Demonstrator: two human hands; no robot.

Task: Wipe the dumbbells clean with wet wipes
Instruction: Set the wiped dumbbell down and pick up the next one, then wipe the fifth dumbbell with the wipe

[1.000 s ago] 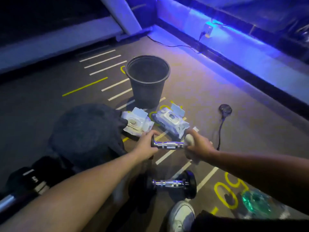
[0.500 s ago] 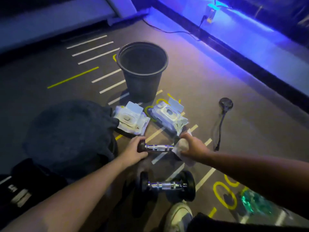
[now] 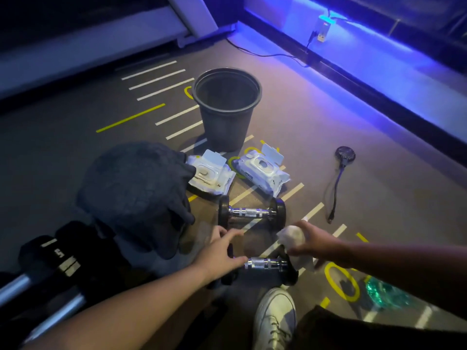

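Two dumbbells: both lie on the floor in front of us, the far one (image 3: 252, 213) just short of the wipe packs, the near one (image 3: 265, 264) just ahead of our shoe (image 3: 274, 317).
Far dumbbell: we see it lying free, no hand on it; we cannot tell from its look whether it is clean.
Near dumbbell: our left hand (image 3: 222, 251) is over its left end, fingers spread and loosely curled; we cannot tell if they have closed on it yet.
Wipe: our right hand (image 3: 309, 239) is closed around a crumpled wipe (image 3: 290, 236), held above the near dumbbell's right end.
Progress: we judge the near dumbbell to be the one in hand now, its wiping barely begun; at least this bar and both its heads remain.
Left to do: more dark weights (image 3: 54, 253) sit at the floor's lower left, beside a dark cloth (image 3: 136, 190); whether they belong to the job we cannot say.
Supplies: two packs, left (image 3: 211, 174) and right (image 3: 262, 171), lie open-lidded, just before the bin (image 3: 225, 109).
Disposal: we expect the used wipe to go in the bin; its inside is too dark to read.
Aside: a small fan (image 3: 345, 154) with its cord lies well apart to the right.
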